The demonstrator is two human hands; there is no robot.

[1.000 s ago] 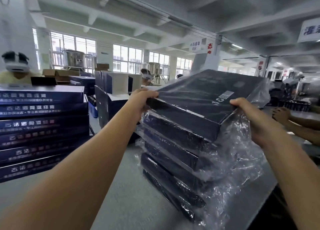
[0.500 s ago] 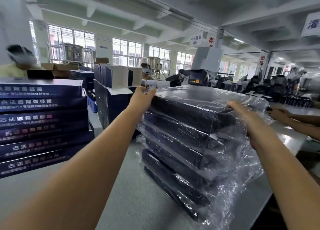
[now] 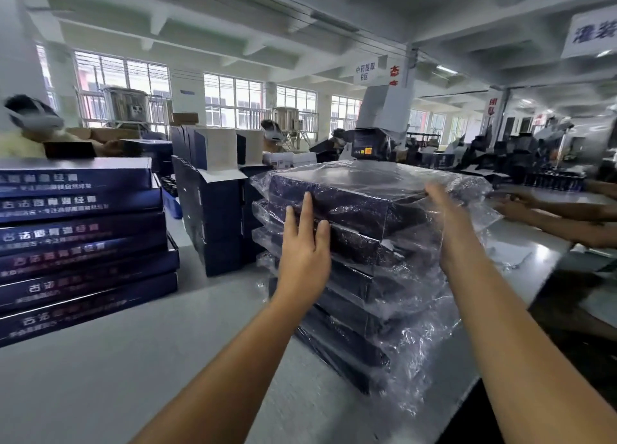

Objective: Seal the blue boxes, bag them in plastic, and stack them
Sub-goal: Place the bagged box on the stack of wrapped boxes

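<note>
**Squaring the top bagged box on its stack**

Straight, slightly spread fingers (image 3: 307, 209) of the left hand (image 3: 305, 260) lie flat against the near side of the upper boxes. The right hand (image 3: 450, 233) presses its straight, blurred fingers against the right side of the top box (image 3: 367, 183) through loose plastic (image 3: 434, 326). Neither hand grips anything. The top box lies flat on the stack of bagged boxes (image 3: 347, 313), which stands on the counter (image 3: 133, 377) apart from the unbagged pile (image 3: 80, 236) at left. The step likely calls for even pressure from both sides until the edges line up, with the slack film smoothed so nothing slides.
</note>
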